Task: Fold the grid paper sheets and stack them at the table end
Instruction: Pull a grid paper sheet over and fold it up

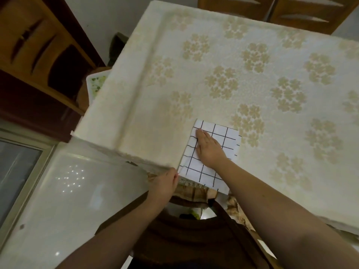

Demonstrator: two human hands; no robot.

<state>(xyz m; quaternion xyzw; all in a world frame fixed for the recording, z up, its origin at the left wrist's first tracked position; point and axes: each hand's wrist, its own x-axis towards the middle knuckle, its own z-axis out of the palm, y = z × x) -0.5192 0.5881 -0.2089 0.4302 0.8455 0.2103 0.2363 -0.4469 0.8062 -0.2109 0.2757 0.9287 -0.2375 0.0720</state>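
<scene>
1. head view: table [252, 55] fills most of the frame, covered by a cream cloth with tan flower clusters. broad flat surface, presumably chosen to give the paper firm backing for creasing.
2. grid paper sheet [221, 136] lies at the near edge of the table, its lower part hanging slightly over the edge toward the person. appears already doubled along its left side, though layers are hard to count. keeping it close to the body likely lets both hands reach it without stretching.
3. right hand [208, 149] lies flat on the sheet, palm down, fingers extended toward the far-left corner; open, not gripping. judged purpose: pin the sheet and press the fold flat.
4. left hand [165, 183] is at the sheet's near-left corner by the table edge, fingers closed in a pinch; seems to hold the paper corner, possibly cloth as well. likely steadies the edge while the other presses.
5. no finished stack visible at the table end.
</scene>
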